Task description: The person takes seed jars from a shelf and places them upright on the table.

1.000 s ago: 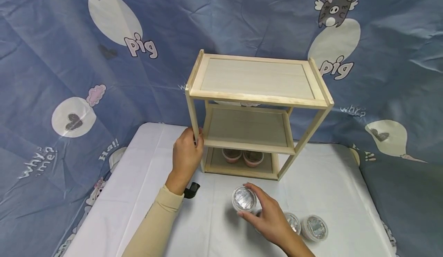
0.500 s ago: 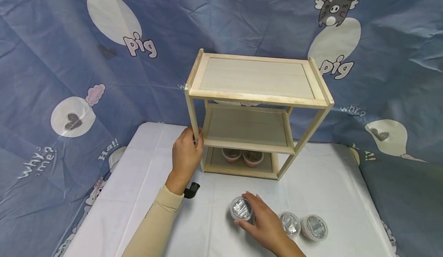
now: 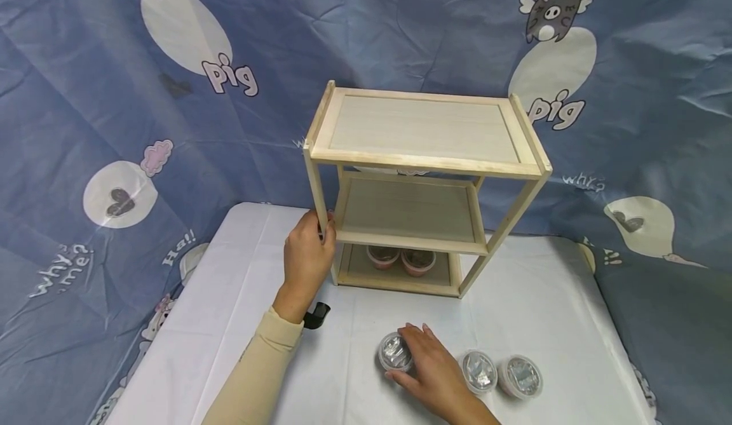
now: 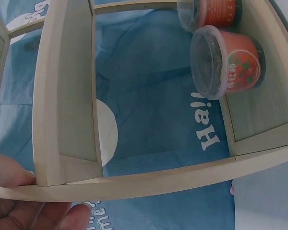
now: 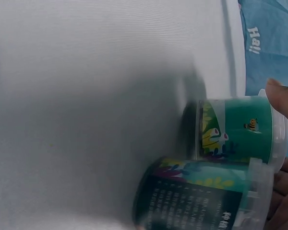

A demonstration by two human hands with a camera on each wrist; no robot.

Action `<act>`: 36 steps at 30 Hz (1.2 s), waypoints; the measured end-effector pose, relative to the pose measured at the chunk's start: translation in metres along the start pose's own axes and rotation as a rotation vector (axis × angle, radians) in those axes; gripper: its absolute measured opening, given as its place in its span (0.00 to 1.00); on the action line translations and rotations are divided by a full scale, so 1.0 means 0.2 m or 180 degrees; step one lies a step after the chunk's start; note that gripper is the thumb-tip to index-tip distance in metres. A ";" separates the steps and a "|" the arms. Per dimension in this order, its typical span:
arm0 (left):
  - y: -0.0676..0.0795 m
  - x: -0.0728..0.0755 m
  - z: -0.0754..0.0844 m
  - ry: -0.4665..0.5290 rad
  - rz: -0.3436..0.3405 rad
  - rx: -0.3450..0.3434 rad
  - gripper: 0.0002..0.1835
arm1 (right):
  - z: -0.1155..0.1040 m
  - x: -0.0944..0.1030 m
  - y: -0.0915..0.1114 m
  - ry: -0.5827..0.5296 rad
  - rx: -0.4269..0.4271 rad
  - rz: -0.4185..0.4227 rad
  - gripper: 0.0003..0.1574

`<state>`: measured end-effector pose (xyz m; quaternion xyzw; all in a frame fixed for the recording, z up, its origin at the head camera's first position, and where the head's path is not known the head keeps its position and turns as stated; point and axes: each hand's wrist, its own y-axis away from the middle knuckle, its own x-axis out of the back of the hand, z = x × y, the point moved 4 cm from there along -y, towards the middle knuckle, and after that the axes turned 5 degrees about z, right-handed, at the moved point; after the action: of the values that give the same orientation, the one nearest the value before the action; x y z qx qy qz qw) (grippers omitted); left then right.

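My left hand (image 3: 309, 253) grips the left front post of a three-tier wooden shelf (image 3: 426, 129); in the left wrist view its thumb and curled fingers (image 4: 74, 218) wrap the wood. With thumb and fingers at its lid, my right hand (image 3: 431, 371) holds a lidded plastic cup (image 3: 396, 352) on the white table. In the right wrist view, the thumb touches the rim of a green cup with a bee print (image 5: 249, 125). Beside it is another cup with a dark printed label (image 5: 197, 201), mostly hidden under my hand in the head view.
Two more lidded cups, one (image 3: 479, 371) and another (image 3: 520, 377), stand right of my right hand. On the bottom tier sit two red-labelled cups (image 4: 240, 62). A blue pig-print cloth (image 3: 274, 44) hangs behind and around the white table (image 3: 366, 323).
My right hand has moved down and slightly left with the cup, from above the table onto it. My left hand stays on the shelf post.
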<state>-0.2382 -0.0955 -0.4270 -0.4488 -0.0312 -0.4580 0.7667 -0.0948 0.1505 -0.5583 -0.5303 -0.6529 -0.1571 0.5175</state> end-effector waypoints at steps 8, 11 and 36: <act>0.00 0.00 0.00 -0.0024 0.0002 -0.0011 0.05 | 0.01 0.00 0.01 0.0142 0.0251 0.0081 0.48; 0.00 0.00 0.00 -0.0030 0.0000 0.0008 0.05 | 0.01 0.01 0.02 0.0219 0.0289 0.0095 0.48; 0.00 -0.01 -0.01 -0.0023 -0.0008 0.0038 0.05 | 0.02 0.03 0.04 0.0098 0.0023 -0.0228 0.47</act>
<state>-0.2396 -0.0961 -0.4288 -0.4459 -0.0373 -0.4571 0.7687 -0.0898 0.1598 -0.5572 -0.5023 -0.6640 -0.1812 0.5235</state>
